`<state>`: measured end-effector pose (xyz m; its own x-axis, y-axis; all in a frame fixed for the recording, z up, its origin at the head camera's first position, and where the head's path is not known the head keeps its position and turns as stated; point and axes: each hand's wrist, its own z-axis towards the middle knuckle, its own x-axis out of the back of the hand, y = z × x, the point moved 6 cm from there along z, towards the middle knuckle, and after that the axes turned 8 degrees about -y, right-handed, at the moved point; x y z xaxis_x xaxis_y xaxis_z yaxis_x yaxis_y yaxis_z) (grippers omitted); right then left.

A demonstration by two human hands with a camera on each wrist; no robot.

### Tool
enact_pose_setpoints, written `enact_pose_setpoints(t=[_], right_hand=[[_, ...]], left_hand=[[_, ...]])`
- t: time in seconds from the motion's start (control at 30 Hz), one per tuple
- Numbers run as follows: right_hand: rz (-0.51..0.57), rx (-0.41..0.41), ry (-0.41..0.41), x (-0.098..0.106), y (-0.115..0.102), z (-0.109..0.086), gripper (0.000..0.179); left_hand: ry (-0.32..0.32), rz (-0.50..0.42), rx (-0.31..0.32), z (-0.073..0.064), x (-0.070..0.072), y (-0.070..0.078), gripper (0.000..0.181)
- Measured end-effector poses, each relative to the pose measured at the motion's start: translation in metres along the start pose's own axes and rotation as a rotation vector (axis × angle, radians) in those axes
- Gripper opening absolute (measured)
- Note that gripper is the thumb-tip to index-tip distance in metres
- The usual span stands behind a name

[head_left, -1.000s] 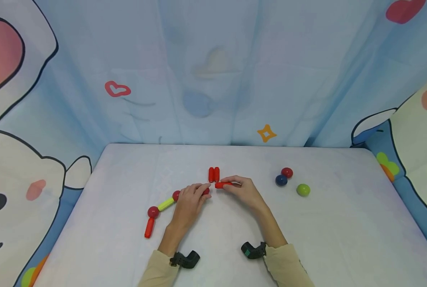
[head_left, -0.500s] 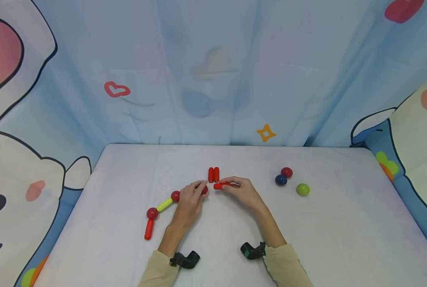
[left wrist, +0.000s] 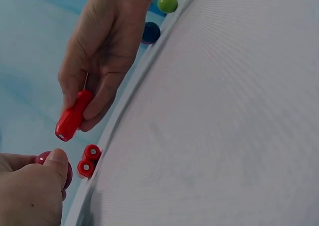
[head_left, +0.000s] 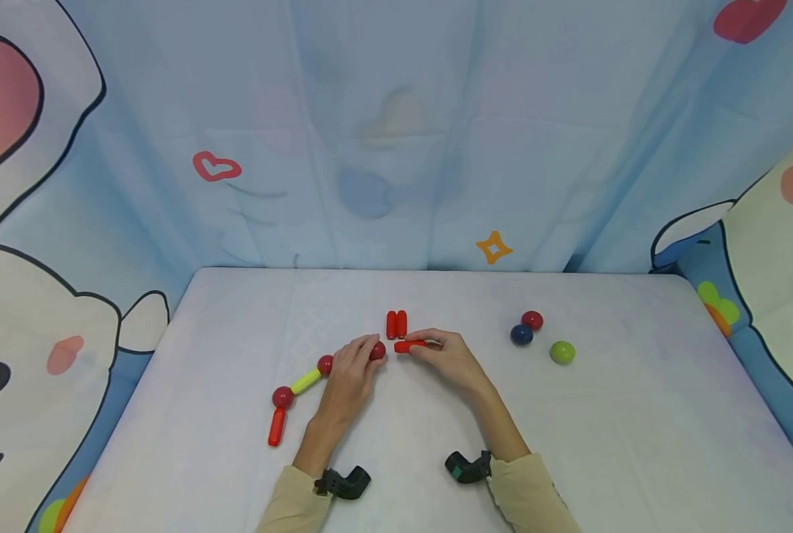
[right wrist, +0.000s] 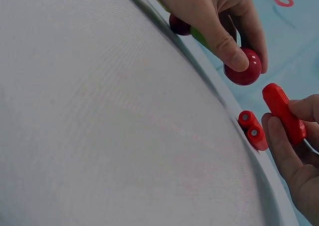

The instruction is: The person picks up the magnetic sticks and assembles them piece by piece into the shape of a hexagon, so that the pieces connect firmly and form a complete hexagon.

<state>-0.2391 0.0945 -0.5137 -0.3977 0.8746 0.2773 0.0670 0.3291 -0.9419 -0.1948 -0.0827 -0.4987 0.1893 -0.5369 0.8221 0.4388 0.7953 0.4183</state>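
My left hand pinches a red ball between thumb and fingers. That ball sits at the right end of a chain; a green rod shows behind it in the right wrist view. Farther left run another red ball, a yellow-green rod, a third red ball and a red rod. My right hand pinches a loose red rod, its free end pointing at the held ball with a small gap between. Part of the chain is hidden under my left hand.
Two red rods lie side by side just beyond the hands, pale discs on their ends. To the right rest a red ball, a dark blue ball and a green ball. A curtain hangs behind the white table.
Both hands have shifted slightly left, with the red ball and the red rod. More of the held ball shows past my left fingers. The chain's left end has slid a little toward me.
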Motion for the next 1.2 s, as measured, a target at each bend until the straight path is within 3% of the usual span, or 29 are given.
enact_pose_setpoints(t=[0.67, 0.87, 1.0, 1.2], right_hand=[[-0.034, 0.042, -0.015, -0.010, -0.008, 0.001, 0.027], [-0.053, 0.064, -0.032, -0.013, -0.007, 0.001, 0.026], [-0.064, 0.078, -0.049, -0.014, -0.009, 0.001, 0.029], [-0.048, 0.030, -0.024, -0.008, -0.009, -0.001, 0.031]], left_hand=[[-0.004, -0.002, -0.037, 0.000, -0.001, 0.001, 0.052], [0.042, 0.057, -0.054, -0.001, 0.001, 0.003, 0.049], [0.075, 0.091, -0.048, -0.001, 0.003, 0.003, 0.044], [0.074, 0.129, -0.002, -0.001, 0.002, 0.002, 0.046]])
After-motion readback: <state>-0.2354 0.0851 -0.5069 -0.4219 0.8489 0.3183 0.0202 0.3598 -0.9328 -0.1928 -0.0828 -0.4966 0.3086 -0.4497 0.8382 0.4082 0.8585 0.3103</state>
